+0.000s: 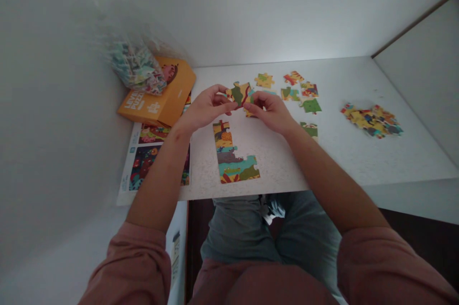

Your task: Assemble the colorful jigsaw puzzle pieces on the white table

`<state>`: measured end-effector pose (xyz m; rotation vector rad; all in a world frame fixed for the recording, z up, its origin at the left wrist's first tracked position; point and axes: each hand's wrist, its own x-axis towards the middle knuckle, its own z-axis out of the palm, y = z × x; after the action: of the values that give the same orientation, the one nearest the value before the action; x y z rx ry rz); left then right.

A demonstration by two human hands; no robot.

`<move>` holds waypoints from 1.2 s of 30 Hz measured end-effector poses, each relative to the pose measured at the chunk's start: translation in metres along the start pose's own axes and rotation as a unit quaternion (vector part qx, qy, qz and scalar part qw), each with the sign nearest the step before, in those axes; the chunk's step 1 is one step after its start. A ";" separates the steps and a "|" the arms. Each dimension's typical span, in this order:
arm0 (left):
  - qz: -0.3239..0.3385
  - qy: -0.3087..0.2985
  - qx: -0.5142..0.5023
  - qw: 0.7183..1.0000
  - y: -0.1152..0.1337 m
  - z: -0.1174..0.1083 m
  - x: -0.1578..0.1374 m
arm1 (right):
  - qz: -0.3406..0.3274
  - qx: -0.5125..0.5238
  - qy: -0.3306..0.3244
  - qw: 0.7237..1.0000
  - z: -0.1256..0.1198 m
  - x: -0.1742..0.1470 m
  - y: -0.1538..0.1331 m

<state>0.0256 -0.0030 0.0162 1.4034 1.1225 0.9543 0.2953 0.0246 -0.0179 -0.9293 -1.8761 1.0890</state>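
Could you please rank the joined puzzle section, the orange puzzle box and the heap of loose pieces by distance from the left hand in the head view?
1. Joined puzzle section, just below the left hand.
2. Orange puzzle box, to its left.
3. Heap of loose pieces, far right.

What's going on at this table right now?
A person sits at a white table, both hands raised over it. The left hand and right hand together pinch joined puzzle pieces. A partly assembled section lies below, loose pieces beyond, and an orange puzzle box to the left.
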 end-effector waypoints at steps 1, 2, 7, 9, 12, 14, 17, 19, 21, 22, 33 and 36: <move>0.006 0.009 0.004 1.000 0.000 0.000 0.001 | 0.001 -0.002 0.001 1.000 -0.001 0.000 0.000; 0.016 0.020 0.009 1.000 0.000 0.001 0.002 | -0.001 -0.007 0.001 1.000 -0.003 0.000 -0.001; 0.050 0.042 0.016 0.998 -0.001 0.000 0.006 | -0.019 -0.034 0.003 0.999 -0.006 -0.001 -0.002; 0.041 0.029 0.016 0.999 -0.001 -0.001 0.005 | -0.009 -0.030 0.018 0.999 -0.007 0.000 -0.002; 0.028 0.020 0.038 0.999 0.002 -0.001 0.003 | 0.006 -0.027 0.041 0.999 -0.007 0.002 0.000; 0.029 0.029 0.056 0.998 0.005 0.000 0.001 | 0.007 -0.030 0.039 0.999 -0.006 0.003 0.002; 0.030 0.049 0.067 0.996 0.008 -0.001 0.001 | 0.002 -0.019 0.042 0.999 -0.004 0.004 0.002; 0.033 0.068 0.065 0.995 0.007 -0.002 0.001 | 0.003 -0.004 0.059 0.998 -0.004 0.003 -0.001; 0.039 0.083 0.059 0.994 0.007 -0.003 0.001 | -0.003 -0.001 0.071 0.997 -0.004 0.001 -0.005; 0.041 0.087 0.055 0.994 0.006 -0.003 0.001 | -0.010 -0.007 0.071 0.997 -0.005 -0.001 -0.007; 0.052 0.103 0.070 0.991 0.002 -0.002 0.002 | -0.049 -0.087 0.070 0.992 -0.021 -0.003 -0.012; 0.089 0.127 0.128 0.980 0.001 -0.005 -0.001 | -0.068 -0.109 0.082 0.988 -0.028 -0.003 -0.007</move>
<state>0.0208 -0.0032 0.0178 1.6439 1.3655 1.1738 0.3198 0.0296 -0.0024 -0.9667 -1.9151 0.7142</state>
